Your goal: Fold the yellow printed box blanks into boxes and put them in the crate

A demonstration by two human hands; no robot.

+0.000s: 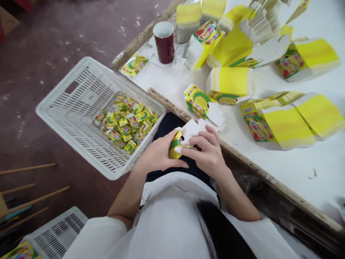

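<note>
The left hand (157, 155) is cupping and the right hand (211, 153) pinching a small yellow carton (174, 146) over the lap, between basket (78, 95) and table (296, 169), and squeezing harder is probably risking a creased flap.

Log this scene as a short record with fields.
left hand: grips a small carton
right hand: fingers on the same carton
basket: white, beside the left hand, holds folded boxes
table: stacks of flat cartons, maroon mug
</note>
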